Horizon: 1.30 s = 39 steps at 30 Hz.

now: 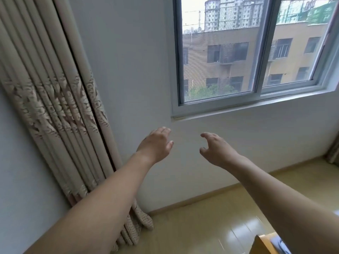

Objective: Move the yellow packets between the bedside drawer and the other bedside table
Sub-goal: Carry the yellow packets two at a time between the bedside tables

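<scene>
Reaching toward the wall point(229, 136), left hand point(156, 143), right hand point(216, 150), both empty

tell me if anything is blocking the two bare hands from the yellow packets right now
That cannot be judged here: no yellow packet or drawer is in view. The left hand and right hand are both raised, holding nothing, before the bare white wall under the grey-framed window. Only a corner of wooden furniture shows at bottom right.

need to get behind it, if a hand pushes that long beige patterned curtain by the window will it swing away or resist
The beige patterned curtain hangs in soft vertical folds, so it probably gives floppily to a push. Its hem bunches on the glossy floor, so the bottom may drag rather than swing. The left hand and right hand, both empty, hover beside it.
</scene>
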Tool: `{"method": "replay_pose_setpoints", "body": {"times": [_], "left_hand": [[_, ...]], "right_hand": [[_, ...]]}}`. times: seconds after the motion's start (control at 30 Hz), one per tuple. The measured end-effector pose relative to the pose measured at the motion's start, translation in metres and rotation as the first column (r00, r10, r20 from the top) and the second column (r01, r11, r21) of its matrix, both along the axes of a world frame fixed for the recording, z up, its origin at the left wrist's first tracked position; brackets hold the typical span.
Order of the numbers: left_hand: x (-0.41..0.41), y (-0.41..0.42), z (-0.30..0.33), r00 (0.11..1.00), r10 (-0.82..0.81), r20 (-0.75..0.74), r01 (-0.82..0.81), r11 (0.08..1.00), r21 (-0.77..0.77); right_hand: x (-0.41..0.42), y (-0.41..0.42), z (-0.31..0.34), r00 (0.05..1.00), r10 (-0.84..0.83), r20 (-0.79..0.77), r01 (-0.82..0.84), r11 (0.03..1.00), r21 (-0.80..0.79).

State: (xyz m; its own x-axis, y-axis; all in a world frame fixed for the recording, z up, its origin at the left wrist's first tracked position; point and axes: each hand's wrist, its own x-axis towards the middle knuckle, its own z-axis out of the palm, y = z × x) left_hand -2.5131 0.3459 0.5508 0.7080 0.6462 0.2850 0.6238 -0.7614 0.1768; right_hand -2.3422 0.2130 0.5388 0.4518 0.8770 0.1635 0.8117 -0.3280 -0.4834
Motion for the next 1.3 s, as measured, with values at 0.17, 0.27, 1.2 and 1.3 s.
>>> {"method": "replay_pose_setpoints", "body": {"times": [0.17,0.27,1.2,1.3], "left_hand": [[0.119,0.076,0.018,0.991,-0.123,0.062,0.121,0.992,0.033],[0.19,0.112,0.011,0.974,-0.222,0.045,0.222,0.975,0.005],[0.98,0.211,-0.026,0.529,-0.848,0.033,0.849,0.529,-0.011],[1.068,0.181,-0.023,0.464,-0.885,0.042,0.886,0.463,-0.027]], "right_hand": [[0.103,0.067,0.007,0.994,-0.107,-0.009,0.107,0.994,0.009],[0.158,0.093,-0.004,0.988,-0.15,-0.025,0.148,0.987,-0.069],[0.798,0.131,-0.029,0.56,-0.828,-0.025,0.825,0.56,-0.072],[0.875,0.104,-0.03,0.489,-0.871,-0.05,0.868,0.491,-0.067]]}}
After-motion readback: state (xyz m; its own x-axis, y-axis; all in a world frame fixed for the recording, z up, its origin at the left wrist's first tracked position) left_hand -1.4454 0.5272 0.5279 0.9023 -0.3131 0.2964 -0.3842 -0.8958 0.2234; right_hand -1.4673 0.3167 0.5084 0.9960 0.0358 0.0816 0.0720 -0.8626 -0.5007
